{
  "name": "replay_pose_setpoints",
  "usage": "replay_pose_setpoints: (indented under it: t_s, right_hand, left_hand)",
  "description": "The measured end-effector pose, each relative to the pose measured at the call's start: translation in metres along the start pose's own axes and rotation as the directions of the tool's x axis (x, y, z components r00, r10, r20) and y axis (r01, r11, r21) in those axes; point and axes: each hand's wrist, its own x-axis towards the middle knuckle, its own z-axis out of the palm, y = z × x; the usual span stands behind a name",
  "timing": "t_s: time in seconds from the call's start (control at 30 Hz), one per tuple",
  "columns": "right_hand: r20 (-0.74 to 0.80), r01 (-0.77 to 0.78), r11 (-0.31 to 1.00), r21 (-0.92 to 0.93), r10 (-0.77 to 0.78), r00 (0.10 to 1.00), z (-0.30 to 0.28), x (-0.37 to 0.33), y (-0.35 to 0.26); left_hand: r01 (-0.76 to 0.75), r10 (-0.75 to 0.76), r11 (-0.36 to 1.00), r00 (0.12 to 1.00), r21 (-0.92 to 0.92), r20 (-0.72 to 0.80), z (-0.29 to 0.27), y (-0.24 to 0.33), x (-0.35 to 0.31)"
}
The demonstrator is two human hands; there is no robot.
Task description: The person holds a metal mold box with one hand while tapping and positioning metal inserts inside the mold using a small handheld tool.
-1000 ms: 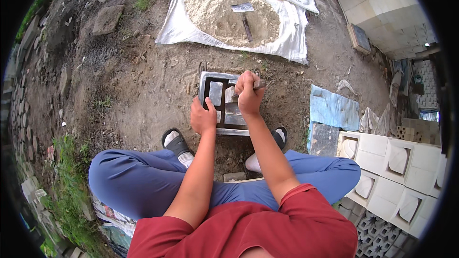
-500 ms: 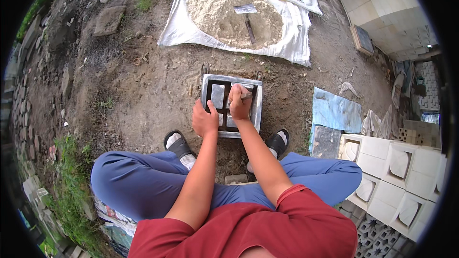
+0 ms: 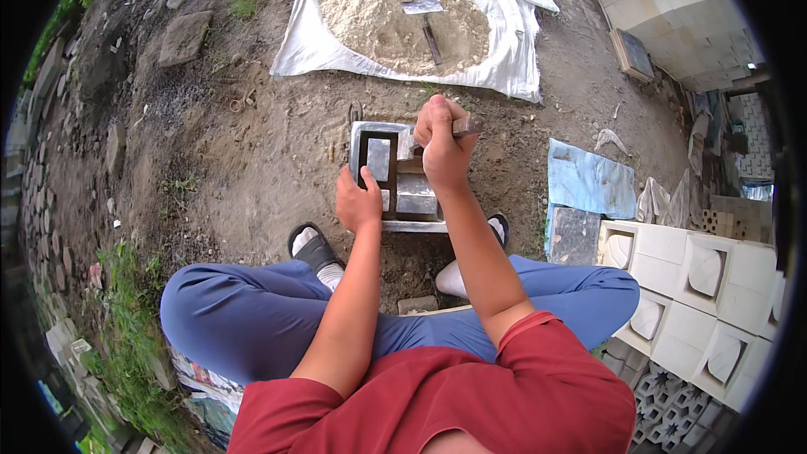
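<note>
On the ground between my feet lies a square metal mould [image 3: 416, 226], with raised rectangular metal blocks [image 3: 378, 160] and deep gaps between them. My left hand [image 3: 359, 201], fingers apart, rests against the mould's left side. My right hand [image 3: 446, 141] is a fist above the mould's right part, wrapped round a short tool with a thick grey-brown handle [image 3: 467, 124]. Its handle end sticks out to the right; its other end is mostly hidden, so I cannot tell its kind. The hand and forearm cover the mould's right edge.
Beyond the mould, a pale sandy powder heap [image 3: 361, 13] lies on a white sack sheet [image 3: 513, 55], with a trowel [image 3: 431, 39] on it. To the right are a blue sheet [image 3: 588, 178], a grey slab [image 3: 574, 234] and stacked pale blocks [image 3: 660, 250]. Grass [image 3: 126, 319] grows at left.
My right hand has risen off the mould's blocks and moved right and farther away, with the tool still in it. My left hand stays at the mould's left side.
</note>
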Motion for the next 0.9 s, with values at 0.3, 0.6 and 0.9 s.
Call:
replay_pose_setpoints:
  t_s: [0.3,0.6,0.9]
  right_hand:
    - [-0.035,0.095,0.957,-0.275,-0.109,0.993,-0.059,-0.042,0.135]
    - [0.008,-0.104,0.991,-0.087,0.105,0.994,-0.046,-0.021,0.116]
    - [0.005,0.067,0.996,-0.061,-0.067,0.998,0.001,0.005,0.004]
  left_hand:
    - [-0.055,0.054,0.998,0.998,-0.012,-0.012,0.002,0.013,-0.010]
    - [-0.018,0.018,1.000,0.999,0.000,0.036,-0.005,0.004,0.002]
    - [-0.021,0.021,1.000,1.000,0.014,0.002,-0.009,-0.003,0.001]
